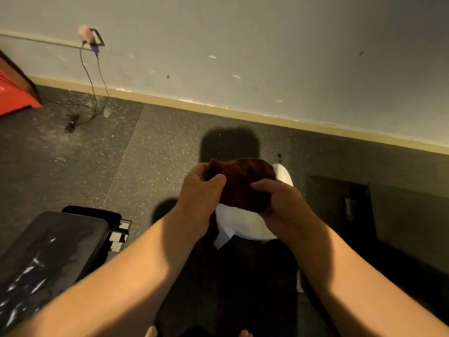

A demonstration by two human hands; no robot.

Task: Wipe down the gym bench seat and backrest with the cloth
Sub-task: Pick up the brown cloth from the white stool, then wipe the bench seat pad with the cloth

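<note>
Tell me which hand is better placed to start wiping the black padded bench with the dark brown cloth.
Left, probably. Both hands grip the dark brown cloth, but the black padded gym bench lies nearer the left hand; the right hand would have to cross over.

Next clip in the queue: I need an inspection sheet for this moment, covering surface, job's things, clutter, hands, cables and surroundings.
Surface: dark speckled floor, with pale scuffed patches at the left.
Job's things: dark brown cloth, bunched and held in the air, apart from the black padded bench at lower left. The pad has white streaks; marks or glare, cannot tell.
Clutter: red object at the left edge; white thing below the hands, cannot tell what.
Hands: left hand and right hand both grip the cloth.
Cables: two thin black cables hang from a wall socket to the floor.
Surroundings: grey wall with beige skirting; dark slab on the floor at right.
</note>
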